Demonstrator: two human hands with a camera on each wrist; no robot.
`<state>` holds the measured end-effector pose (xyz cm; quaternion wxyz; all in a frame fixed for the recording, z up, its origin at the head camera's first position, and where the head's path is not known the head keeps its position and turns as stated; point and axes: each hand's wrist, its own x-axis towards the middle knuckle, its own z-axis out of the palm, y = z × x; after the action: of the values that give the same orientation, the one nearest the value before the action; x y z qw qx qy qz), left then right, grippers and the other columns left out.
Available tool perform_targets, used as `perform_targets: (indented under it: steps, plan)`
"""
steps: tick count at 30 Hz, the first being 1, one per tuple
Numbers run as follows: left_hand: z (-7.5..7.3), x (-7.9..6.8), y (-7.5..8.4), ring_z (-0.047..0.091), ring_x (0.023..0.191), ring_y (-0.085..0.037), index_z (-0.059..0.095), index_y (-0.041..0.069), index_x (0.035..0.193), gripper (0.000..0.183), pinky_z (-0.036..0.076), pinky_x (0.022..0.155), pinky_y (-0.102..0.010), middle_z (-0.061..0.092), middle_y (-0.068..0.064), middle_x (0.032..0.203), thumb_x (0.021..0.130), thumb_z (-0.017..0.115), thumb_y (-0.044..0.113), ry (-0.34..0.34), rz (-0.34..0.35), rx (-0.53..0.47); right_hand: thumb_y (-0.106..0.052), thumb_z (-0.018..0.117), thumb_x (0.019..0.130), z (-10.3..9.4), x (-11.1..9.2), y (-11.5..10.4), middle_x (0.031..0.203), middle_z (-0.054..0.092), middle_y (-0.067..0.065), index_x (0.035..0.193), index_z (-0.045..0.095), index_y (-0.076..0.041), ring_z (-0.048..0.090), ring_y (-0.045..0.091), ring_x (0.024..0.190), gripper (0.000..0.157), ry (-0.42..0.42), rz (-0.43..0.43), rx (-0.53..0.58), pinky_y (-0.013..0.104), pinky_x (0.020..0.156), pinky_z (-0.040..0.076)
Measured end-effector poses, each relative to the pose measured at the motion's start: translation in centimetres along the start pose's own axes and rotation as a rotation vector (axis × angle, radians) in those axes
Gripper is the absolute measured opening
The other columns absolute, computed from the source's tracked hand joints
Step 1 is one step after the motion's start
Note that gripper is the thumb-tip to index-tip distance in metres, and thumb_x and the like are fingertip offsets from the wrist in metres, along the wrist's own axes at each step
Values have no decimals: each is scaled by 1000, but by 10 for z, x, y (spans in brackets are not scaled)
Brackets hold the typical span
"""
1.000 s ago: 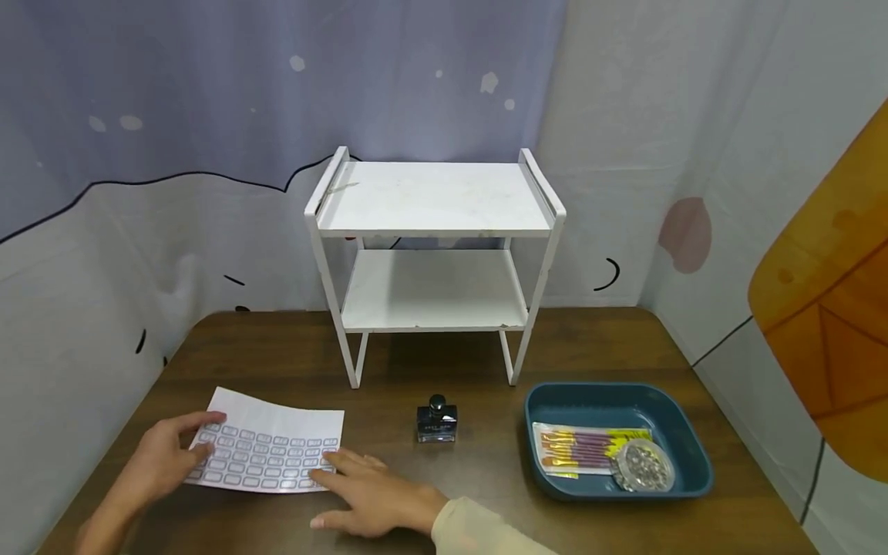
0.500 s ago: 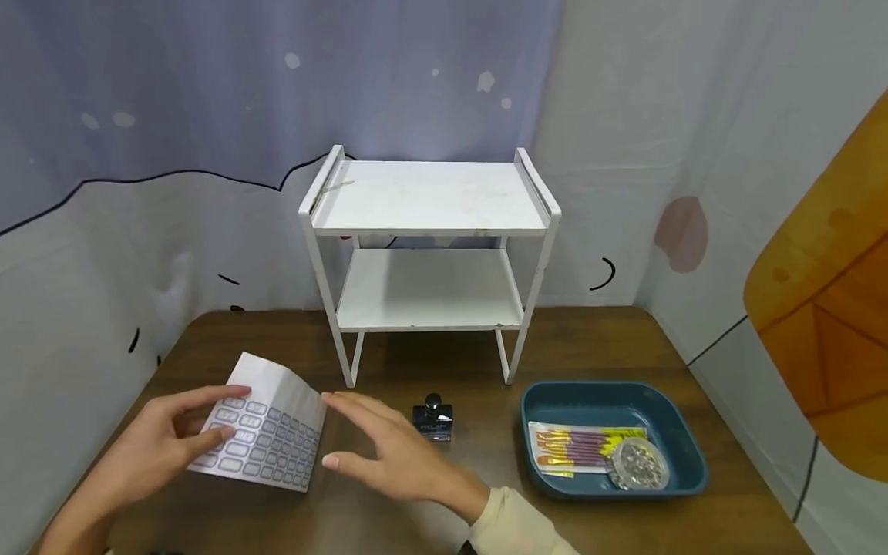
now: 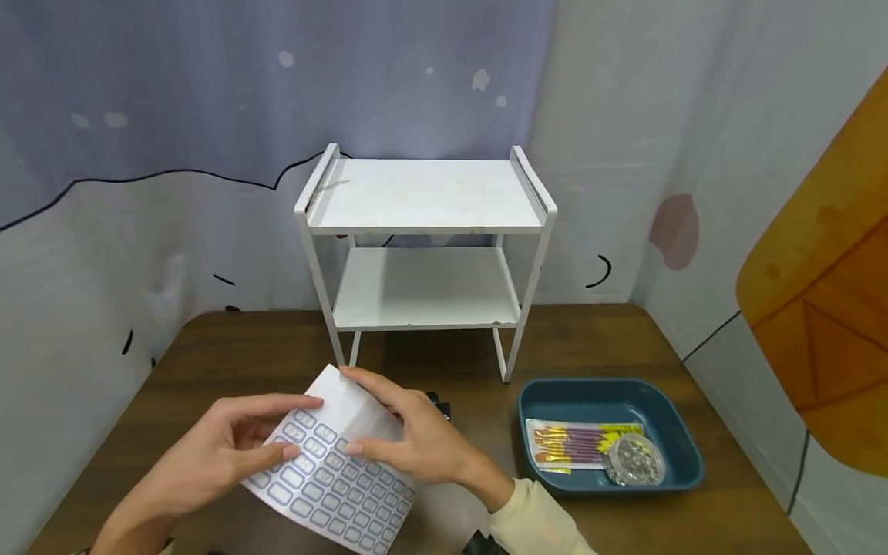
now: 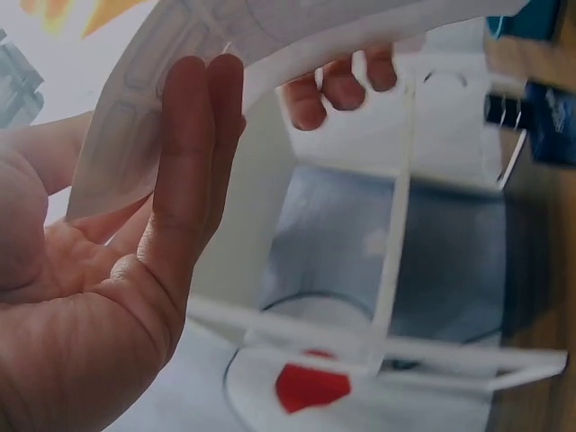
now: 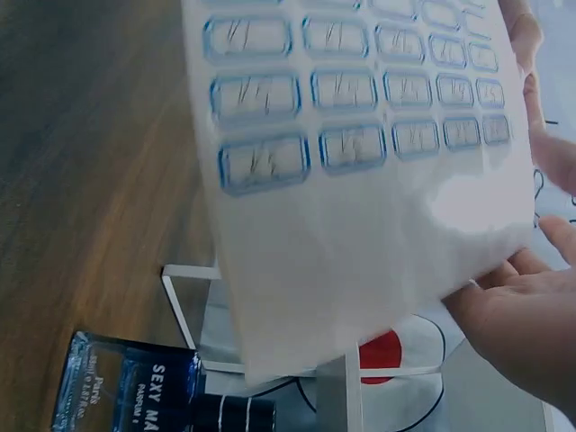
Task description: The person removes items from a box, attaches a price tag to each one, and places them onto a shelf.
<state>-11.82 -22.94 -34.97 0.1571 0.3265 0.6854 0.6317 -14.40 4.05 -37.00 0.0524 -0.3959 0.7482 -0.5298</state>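
Note:
A white sheet of label stickers (image 3: 333, 478), printed with rows of blue-framed boxes and a blank strip at one end, is held tilted above the table. My left hand (image 3: 215, 447) pinches its left edge, thumb on the printed face and fingers behind. At the far right edge my right hand (image 3: 419, 439) holds it too, thumb on the front and index finger at the top corner. In the right wrist view, handwritten marks show inside the boxes of the sticker sheet (image 5: 360, 207). A dark perfume bottle (image 5: 126, 382) stands nearby, mostly hidden behind the right hand in the head view.
A white two-tier shelf (image 3: 426, 196) stands at the back of the brown table (image 3: 229, 347). To the right sits a blue tray (image 3: 676, 439) with a pack of paintbrushes (image 3: 565, 447) and a round clear container (image 3: 634, 460) of small shiny pieces. Curtains hang behind.
The sticker sheet, lying on the table at first, has been lifted by the left hand, turned and brought right. The right hand let go of pressing it, rose, and now grips its far edge.

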Motion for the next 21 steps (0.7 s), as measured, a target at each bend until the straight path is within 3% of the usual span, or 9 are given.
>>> perform_targets:
  steps: [4, 8, 12, 18, 21]
  plan:
    - [12, 9, -3, 75, 91, -26, 51, -2, 141, 49, 61, 69, -45, 71, 2, 119, 94, 54, -13, 14, -17, -7, -9, 71, 92, -4, -7, 2, 147, 54, 8, 154, 38, -18, 60, 8, 98, 71, 40, 39, 30, 24, 85, 53]
    - [21, 16, -4, 74, 93, -21, 48, -11, 139, 48, 62, 70, -41, 69, 9, 121, 93, 59, -11, 60, 16, 48, -5, 70, 91, -9, -14, 4, 137, 59, 14, 152, 41, -15, 61, 9, 91, 68, 105, 72, 87, 26, 76, 56]
    - [28, 19, -4, 73, 97, -17, 50, -11, 137, 48, 62, 73, -37, 69, 8, 125, 91, 63, -9, 136, 58, 105, -1, 69, 90, -15, -21, 9, 108, 64, 21, 150, 43, -10, 64, 8, 82, 66, 176, 82, 138, 29, 68, 59]
    - [47, 31, -7, 73, 85, -13, 52, -6, 137, 55, 62, 67, -36, 66, -24, 119, 85, 71, -8, 276, 51, 169, 2, 69, 89, -17, -27, 12, 98, 67, 24, 149, 42, -8, 68, 9, 77, 67, 258, 80, 163, 33, 65, 60]
    - [55, 36, -9, 72, 80, -11, 52, -3, 138, 59, 61, 64, -35, 62, -29, 114, 83, 74, -7, 333, 44, 197, 1, 69, 89, -15, -28, 12, 99, 68, 25, 150, 41, -9, 70, 11, 78, 68, 276, 90, 175, 34, 64, 61]
